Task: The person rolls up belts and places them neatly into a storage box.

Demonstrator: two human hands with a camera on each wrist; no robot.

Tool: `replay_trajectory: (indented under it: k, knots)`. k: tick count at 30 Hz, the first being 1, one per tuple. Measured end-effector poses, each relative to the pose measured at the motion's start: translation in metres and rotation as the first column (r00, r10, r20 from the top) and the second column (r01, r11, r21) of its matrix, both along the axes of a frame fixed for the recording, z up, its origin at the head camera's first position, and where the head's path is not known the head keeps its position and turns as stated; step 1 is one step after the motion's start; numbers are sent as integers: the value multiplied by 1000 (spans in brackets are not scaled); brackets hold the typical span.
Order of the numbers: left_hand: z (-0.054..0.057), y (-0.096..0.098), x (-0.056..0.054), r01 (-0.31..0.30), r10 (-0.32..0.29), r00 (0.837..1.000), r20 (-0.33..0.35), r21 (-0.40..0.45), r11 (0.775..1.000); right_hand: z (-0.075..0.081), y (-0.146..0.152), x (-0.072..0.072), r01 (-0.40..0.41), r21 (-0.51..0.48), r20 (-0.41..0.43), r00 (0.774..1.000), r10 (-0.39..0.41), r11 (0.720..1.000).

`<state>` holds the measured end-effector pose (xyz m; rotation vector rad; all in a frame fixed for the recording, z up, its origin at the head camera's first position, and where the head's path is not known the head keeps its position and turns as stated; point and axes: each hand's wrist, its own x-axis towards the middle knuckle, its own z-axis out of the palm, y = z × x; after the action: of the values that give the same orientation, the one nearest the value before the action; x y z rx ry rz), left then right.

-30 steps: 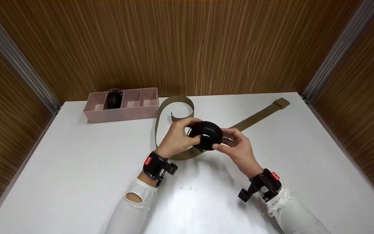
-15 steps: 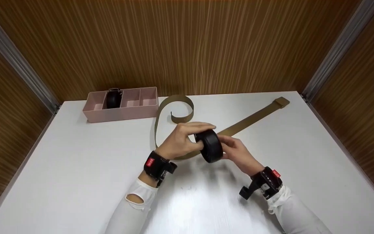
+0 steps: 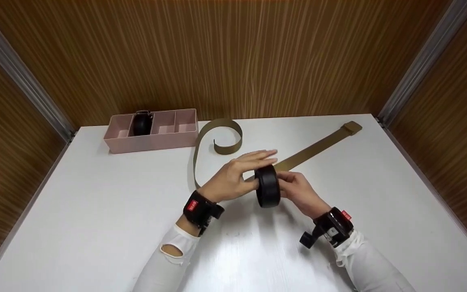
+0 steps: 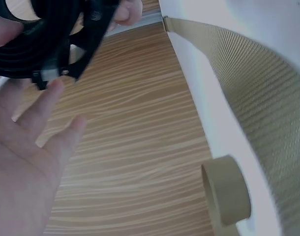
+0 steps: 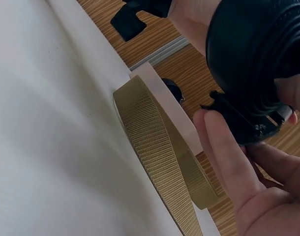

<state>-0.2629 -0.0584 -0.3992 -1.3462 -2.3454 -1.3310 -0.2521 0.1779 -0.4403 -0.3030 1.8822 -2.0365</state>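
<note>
In the head view a rolled-up black belt is held up on edge above the table, between both hands. My left hand holds it from the left, thumb at the coil's inner side and fingers stretched over the top. From the right, my right hand pinches the coil's buckle side. The right wrist view shows the belt's wound layers and its dark buckle, with the right fingers against it. An olive webbing belt lies behind the hands, its left part curled on edge.
A pink divided box stands at the back left of the white table. Another rolled black belt sits in its second compartment from the left. Wood-grain panels enclose the back and sides.
The rolled black belt has turned so its outer face points toward the head camera, and it has come slightly nearer and to the right. The left hand's fingers have stretched out over its top.
</note>
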Motion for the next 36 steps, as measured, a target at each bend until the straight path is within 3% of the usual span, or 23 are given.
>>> replay_trajectory:
  k: [2,4,6,9,11,14,16,18,23,26,29,32,36]
  knots:
    - [4,-3,2,-82,82,997,7,-42,996,0,0,-1,79,29,-21,997,-78,996]
    - [8,-5,4,-189,191,981,37,-46,981,1,-1,-3,163,58,-43,986,-161,985]
    - [13,-4,7,-310,313,946,88,-43,950,2,-2,-5,234,94,-73,971,-228,968]
    - [23,3,12,-454,463,871,164,-88,887,2,-6,-8,297,149,-136,951,-278,943]
    - [28,10,15,-511,539,825,170,-183,840,2,-10,-10,319,180,-182,940,-287,931]
    - [33,20,15,-542,599,791,127,-311,781,0,-18,-14,346,228,-248,925,-289,910]
    - [36,24,15,-558,622,778,87,-361,748,0,-23,-17,365,259,-280,915,-292,894]
    - [37,26,13,-566,625,778,53,-372,736,0,-28,-19,374,276,-301,909,-290,885]
    - [33,25,10,-569,602,799,-6,-335,751,-3,-37,-26,356,269,-287,917,-278,895]
    - [29,22,9,-583,610,792,-18,-316,748,-4,-40,-30,312,251,-227,939,-258,916]
    - [25,16,8,-605,629,777,-13,-293,740,-1,-40,-33,261,233,-180,958,-222,937]
    - [23,6,4,-632,653,757,-12,-265,728,3,-37,-34,220,207,-187,965,-183,953]
    - [25,-15,-7,-694,703,711,-24,-186,696,5,-25,-33,208,195,-219,962,-164,959]
